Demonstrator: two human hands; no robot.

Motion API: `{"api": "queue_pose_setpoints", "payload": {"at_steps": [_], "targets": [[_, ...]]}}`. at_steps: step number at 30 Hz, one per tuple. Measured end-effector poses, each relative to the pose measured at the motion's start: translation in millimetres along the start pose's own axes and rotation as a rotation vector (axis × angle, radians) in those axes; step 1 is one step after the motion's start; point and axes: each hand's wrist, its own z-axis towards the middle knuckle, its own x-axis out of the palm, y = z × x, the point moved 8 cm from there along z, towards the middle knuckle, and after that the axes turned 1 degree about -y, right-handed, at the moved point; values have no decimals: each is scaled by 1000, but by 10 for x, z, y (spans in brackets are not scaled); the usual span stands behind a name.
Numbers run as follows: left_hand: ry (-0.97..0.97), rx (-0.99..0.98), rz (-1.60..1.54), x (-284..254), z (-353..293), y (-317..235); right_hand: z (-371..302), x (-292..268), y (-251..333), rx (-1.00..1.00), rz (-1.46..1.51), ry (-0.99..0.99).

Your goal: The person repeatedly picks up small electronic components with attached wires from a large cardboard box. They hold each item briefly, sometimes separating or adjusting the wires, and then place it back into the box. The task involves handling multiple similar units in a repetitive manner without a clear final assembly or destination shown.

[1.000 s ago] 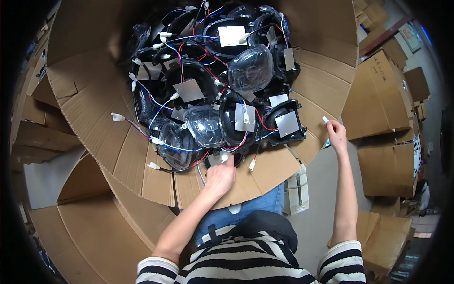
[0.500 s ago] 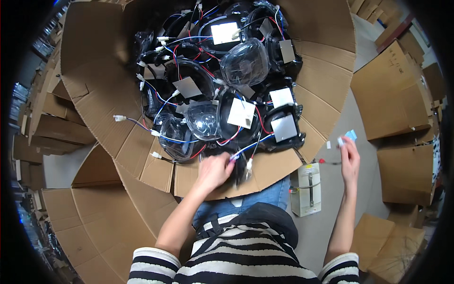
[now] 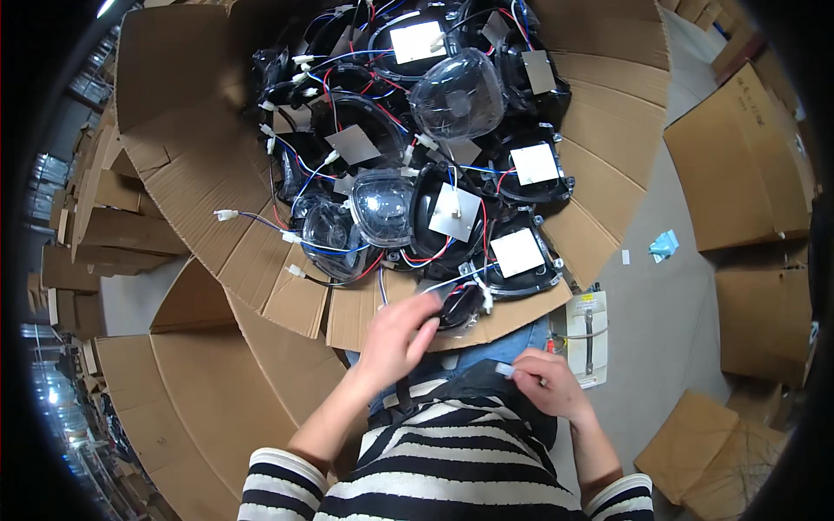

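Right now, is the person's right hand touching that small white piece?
Touching. The head view shows it: the right hand has the small white piece at its fingertips, with one end sticking out.

A large open cardboard box carries a heap of black and clear lamps. The grey floor to its right carries a pale case, a crumpled blue wrapper, a small white slip and other boxes.

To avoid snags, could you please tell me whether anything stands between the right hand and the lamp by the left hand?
Nothing visible blocks the right hand from the lamp; a white connector lies at the lamp's right edge, the left hand at its left.
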Motion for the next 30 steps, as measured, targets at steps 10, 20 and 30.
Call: {"api": "queue_pose_setpoints", "payload": {"at_steps": [10,20,30], "targets": [[244,-82,248,342,89,442,69,-20,-81,225,-105,69],[314,45,267,438,109,418,114,199,-42,149,-34,183],[564,-249,-880,516,-62,-244,-52,423,94,138,415,342]]}}
